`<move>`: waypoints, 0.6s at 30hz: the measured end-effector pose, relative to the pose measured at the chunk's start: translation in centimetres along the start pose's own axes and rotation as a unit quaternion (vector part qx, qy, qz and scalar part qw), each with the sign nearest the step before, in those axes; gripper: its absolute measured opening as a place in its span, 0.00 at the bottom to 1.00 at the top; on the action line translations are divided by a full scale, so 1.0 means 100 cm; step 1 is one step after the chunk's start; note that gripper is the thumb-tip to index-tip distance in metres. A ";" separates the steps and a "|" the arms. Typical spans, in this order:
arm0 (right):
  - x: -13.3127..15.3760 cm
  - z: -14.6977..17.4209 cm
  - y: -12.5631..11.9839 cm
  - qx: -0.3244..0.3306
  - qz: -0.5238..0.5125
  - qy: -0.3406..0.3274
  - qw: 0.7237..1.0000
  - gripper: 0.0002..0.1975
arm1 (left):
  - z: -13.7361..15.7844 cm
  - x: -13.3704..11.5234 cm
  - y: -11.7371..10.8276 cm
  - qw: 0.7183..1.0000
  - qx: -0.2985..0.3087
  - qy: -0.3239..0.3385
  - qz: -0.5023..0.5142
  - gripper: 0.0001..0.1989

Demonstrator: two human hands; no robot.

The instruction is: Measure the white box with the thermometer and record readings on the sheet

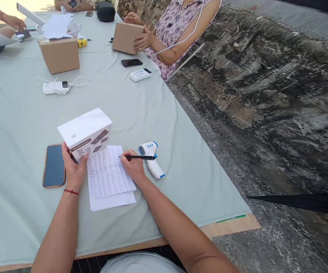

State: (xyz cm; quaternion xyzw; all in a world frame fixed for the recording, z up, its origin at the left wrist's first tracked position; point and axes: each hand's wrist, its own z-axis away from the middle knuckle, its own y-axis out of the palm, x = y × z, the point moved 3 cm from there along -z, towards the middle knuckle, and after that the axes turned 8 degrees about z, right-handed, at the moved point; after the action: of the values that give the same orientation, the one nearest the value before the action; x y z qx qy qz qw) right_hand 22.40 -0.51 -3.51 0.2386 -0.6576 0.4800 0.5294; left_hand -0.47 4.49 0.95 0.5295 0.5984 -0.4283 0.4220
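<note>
My left hand (75,167) is closed on the lower near corner of a white printed box (88,127), which is tilted over the top of some papers. Between the fingers of my right hand (134,165) is a black pen (141,157), its tip at the right side of the upper sheet. Dense handwriting covers that paper (109,176), and a blank sheet (114,201) pokes out beneath it. A white and blue infrared thermometer (151,159) lies just right of the pen. Left of my left hand rests a smartphone (54,166) with a dark screen.
Farther up the cloth-covered table (181,182) lie a white device with a cable (56,87), a second white device (140,74), a black phone (131,62) and a brown carton (60,56). A person in a patterned top (178,22) holds another carton (127,38). A stone wall (251,83) flanks the right.
</note>
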 end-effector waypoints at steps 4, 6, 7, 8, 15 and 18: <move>-0.001 0.000 0.000 0.006 0.001 -0.002 1.000 0.05 | 0.000 -0.002 0.000 1.000 0.000 0.000 -0.002 0.45; -0.002 0.000 0.001 0.007 0.002 -0.007 1.000 0.05 | 0.000 -0.001 0.001 1.000 0.002 -0.003 0.003 0.45; -0.002 0.000 0.002 0.007 0.002 -0.011 1.000 0.05 | 0.000 -0.001 0.001 1.000 0.005 -0.006 0.011 0.46; -0.002 0.000 0.002 0.005 0.004 -0.016 1.000 0.05 | -0.001 0.000 0.001 1.000 0.009 -0.009 0.021 0.46; -0.002 0.000 -0.007 -0.048 0.034 -0.108 0.992 0.07 | -0.004 0.004 0.001 0.999 0.011 -0.029 0.027 0.45; -0.001 0.003 -0.009 -0.027 0.073 -0.198 0.977 0.10 | -0.004 0.006 0.000 0.999 0.009 -0.030 0.026 0.44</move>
State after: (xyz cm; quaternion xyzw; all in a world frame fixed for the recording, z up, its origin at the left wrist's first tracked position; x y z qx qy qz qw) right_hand 22.99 -1.17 -3.24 0.2658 -0.7777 0.4423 0.3591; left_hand -0.50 5.06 0.48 0.5356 0.5679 -0.4378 0.4460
